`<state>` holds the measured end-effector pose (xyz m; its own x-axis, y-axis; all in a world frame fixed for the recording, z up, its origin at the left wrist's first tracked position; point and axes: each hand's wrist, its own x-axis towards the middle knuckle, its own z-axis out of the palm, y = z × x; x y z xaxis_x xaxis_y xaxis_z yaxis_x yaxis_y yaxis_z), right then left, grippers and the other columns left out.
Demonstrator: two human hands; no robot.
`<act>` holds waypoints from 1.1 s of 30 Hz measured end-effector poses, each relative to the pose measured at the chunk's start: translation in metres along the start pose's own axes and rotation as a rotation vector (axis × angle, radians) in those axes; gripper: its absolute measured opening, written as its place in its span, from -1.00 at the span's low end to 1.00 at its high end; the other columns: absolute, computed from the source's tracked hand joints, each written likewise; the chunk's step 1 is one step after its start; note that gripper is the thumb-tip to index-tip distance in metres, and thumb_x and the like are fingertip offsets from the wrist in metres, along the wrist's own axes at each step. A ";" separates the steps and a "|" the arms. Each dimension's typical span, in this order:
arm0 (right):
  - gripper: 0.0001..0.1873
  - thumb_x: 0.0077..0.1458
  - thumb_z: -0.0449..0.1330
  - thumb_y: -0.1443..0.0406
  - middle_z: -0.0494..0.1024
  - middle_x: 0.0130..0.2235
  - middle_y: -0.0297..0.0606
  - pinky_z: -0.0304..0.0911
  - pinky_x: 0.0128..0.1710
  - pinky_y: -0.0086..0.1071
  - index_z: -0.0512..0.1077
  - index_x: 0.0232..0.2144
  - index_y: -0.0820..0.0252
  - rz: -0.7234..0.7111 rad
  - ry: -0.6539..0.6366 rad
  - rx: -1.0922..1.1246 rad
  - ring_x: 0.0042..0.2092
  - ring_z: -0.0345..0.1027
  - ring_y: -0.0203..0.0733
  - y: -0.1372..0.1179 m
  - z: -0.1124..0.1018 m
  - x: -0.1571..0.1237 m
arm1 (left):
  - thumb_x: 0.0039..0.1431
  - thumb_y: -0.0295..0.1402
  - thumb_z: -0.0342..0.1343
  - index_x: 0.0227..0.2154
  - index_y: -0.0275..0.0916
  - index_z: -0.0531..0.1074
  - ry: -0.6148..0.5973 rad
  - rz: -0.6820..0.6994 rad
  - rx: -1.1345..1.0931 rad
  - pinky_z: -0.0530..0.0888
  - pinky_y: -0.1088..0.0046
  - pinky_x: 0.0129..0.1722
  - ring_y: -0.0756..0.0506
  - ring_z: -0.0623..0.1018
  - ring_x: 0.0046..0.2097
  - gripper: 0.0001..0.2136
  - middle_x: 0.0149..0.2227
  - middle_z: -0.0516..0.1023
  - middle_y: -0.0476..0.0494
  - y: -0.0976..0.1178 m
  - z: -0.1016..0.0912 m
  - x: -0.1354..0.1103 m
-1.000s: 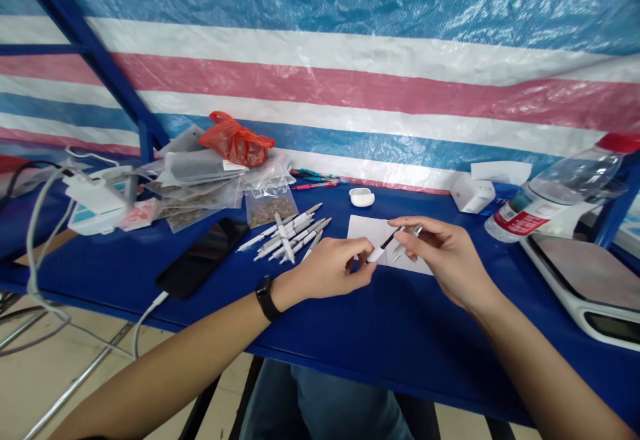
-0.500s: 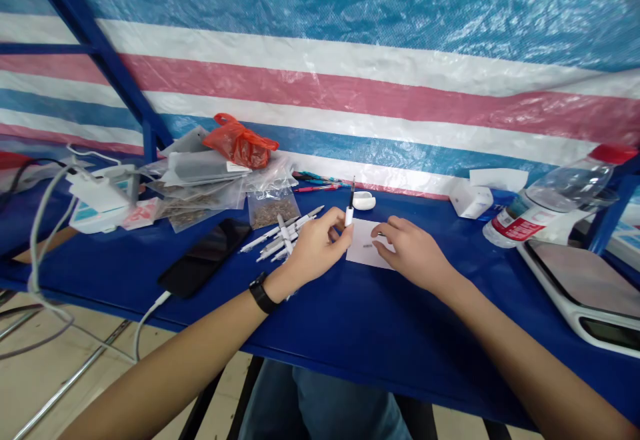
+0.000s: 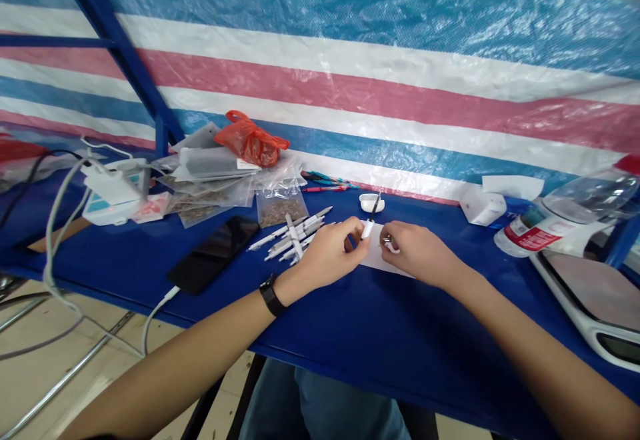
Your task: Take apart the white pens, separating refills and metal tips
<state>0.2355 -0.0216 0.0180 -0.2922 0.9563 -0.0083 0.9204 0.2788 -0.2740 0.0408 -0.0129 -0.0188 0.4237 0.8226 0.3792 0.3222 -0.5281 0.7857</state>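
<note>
Pen part: I see a short white pen barrel with a thin black refill standing out of its upper end; it is above the table, between the two hands, tilted a little to the right.
Left hand: this hand pinches the white barrel between the thumb and the fingers; a black wristband is around its wrist.
Right hand: this hand is just beside the barrel, with curled fingers; a small pale piece shows near the fingertips, but I cannot tell whether they grip it.
Paper: a white flat sheet lies below both hands, partly covered by them.
Behind the hands: a small white rounded case rests on the blue table.
Beside the left hand: there is a crossed pile of white pens, and farther to the left a black phone with a white cable.
Right side: a clear plastic bottle with a red label leans near the white scale.
</note>
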 end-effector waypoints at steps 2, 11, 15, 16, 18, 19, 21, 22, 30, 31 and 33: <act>-0.97 0.09 0.23 0.33 0.43 -0.46 -0.34 0.08 -0.40 -0.35 0.47 -0.40 0.17 0.029 0.100 0.383 -0.45 0.26 -0.25 0.008 -0.003 -0.005 | 0.22 -0.39 0.08 -0.44 -0.17 0.26 -0.081 0.013 -0.034 0.33 0.55 -0.48 0.03 0.48 -0.51 -0.87 -0.56 0.40 0.10 0.003 0.001 -0.003; -0.64 -0.09 0.50 0.12 -0.11 -0.60 -0.62 -0.22 -0.59 -0.43 0.40 -0.45 0.11 0.065 0.098 1.645 -0.58 -0.37 -0.40 -0.003 -0.013 -0.040 | 0.26 -0.34 0.12 -0.37 -0.17 0.29 -0.355 0.084 -0.146 0.39 0.59 -0.50 0.02 0.55 -0.47 -0.88 -0.50 0.50 0.05 0.017 0.013 -0.017; -0.66 -0.05 0.49 0.12 -0.14 -0.60 -0.62 -0.21 -0.60 -0.45 0.41 -0.43 0.10 0.045 0.059 1.692 -0.58 -0.38 -0.40 -0.007 -0.010 -0.041 | 0.26 -0.36 0.12 -0.38 -0.18 0.30 -0.374 0.095 -0.140 0.38 0.60 -0.51 0.02 0.55 -0.47 -0.88 -0.49 0.50 0.04 0.017 0.014 -0.017; -0.67 -0.04 0.48 0.13 -0.14 -0.61 -0.62 -0.20 -0.59 -0.45 0.41 -0.43 0.11 0.041 0.048 1.699 -0.58 -0.38 -0.40 -0.007 -0.009 -0.041 | 0.26 -0.36 0.12 -0.38 -0.18 0.31 -0.376 0.094 -0.137 0.39 0.60 -0.51 0.02 0.55 -0.46 -0.88 -0.49 0.50 0.04 0.016 0.014 -0.017; -0.67 -0.04 0.49 0.14 -0.13 -0.61 -0.63 -0.20 -0.59 -0.46 0.42 -0.44 0.11 0.035 0.028 1.715 -0.58 -0.38 -0.41 -0.006 -0.008 -0.042 | 0.26 -0.37 0.12 -0.38 -0.18 0.32 -0.376 0.091 -0.130 0.39 0.60 -0.50 0.02 0.55 -0.46 -0.89 -0.49 0.49 0.04 0.016 0.014 -0.017; -0.67 -0.04 0.49 0.14 -0.12 -0.61 -0.62 -0.20 -0.58 -0.46 0.42 -0.44 0.12 0.034 0.020 1.718 -0.58 -0.37 -0.41 -0.005 -0.007 -0.042 | 0.26 -0.37 0.12 -0.38 -0.18 0.32 -0.377 0.091 -0.129 0.39 0.60 -0.49 0.02 0.55 -0.46 -0.89 -0.49 0.49 0.04 0.016 0.014 -0.017; -0.66 -0.04 0.48 0.13 -0.12 -0.61 -0.62 -0.20 -0.58 -0.45 0.41 -0.44 0.11 0.037 0.025 1.705 -0.58 -0.37 -0.40 -0.005 -0.007 -0.043 | 0.27 -0.36 0.12 -0.38 -0.18 0.32 -0.384 0.092 -0.130 0.40 0.60 -0.47 0.03 0.55 -0.46 -0.89 -0.49 0.49 0.05 0.016 0.014 -0.017; -0.66 -0.04 0.48 0.12 -0.12 -0.61 -0.62 -0.20 -0.58 -0.44 0.40 -0.44 0.10 0.041 0.035 1.691 -0.57 -0.36 -0.40 -0.006 -0.007 -0.043 | 0.27 -0.36 0.11 -0.38 -0.18 0.32 -0.387 0.094 -0.133 0.41 0.60 -0.46 0.03 0.55 -0.46 -0.88 -0.49 0.49 0.05 0.016 0.014 -0.017; -0.64 -0.03 0.46 0.09 -0.12 -0.61 -0.63 -0.21 -0.59 -0.42 0.37 -0.40 0.08 0.037 0.062 1.628 -0.58 -0.35 -0.40 -0.005 -0.006 -0.041 | 0.27 -0.36 0.11 -0.38 -0.18 0.31 -0.369 0.120 -0.124 0.40 0.59 -0.46 0.04 0.54 -0.48 -0.89 -0.50 0.47 0.07 0.015 0.014 -0.017; -0.64 -0.04 0.46 0.09 -0.12 -0.62 -0.63 -0.21 -0.59 -0.42 0.38 -0.41 0.09 0.043 0.061 1.631 -0.58 -0.35 -0.40 -0.004 -0.006 -0.041 | 0.27 -0.36 0.11 -0.38 -0.18 0.31 -0.369 0.119 -0.121 0.40 0.59 -0.46 0.03 0.54 -0.47 -0.89 -0.50 0.47 0.06 0.014 0.014 -0.017; -0.65 -0.05 0.47 0.10 -0.10 -0.63 -0.63 -0.23 -0.58 -0.42 0.39 -0.43 0.09 0.051 0.056 1.647 -0.58 -0.35 -0.40 -0.004 -0.004 -0.040 | 0.28 -0.36 0.11 -0.37 -0.18 0.32 -0.367 0.127 -0.121 0.41 0.59 -0.45 0.03 0.55 -0.46 -0.88 -0.49 0.49 0.05 0.014 0.014 -0.017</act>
<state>0.2446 -0.0609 0.0236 -0.2295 0.9730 -0.0264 -0.3307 -0.1034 -0.9381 0.0501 -0.0374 -0.0212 0.7347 0.6110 0.2948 0.1547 -0.5741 0.8041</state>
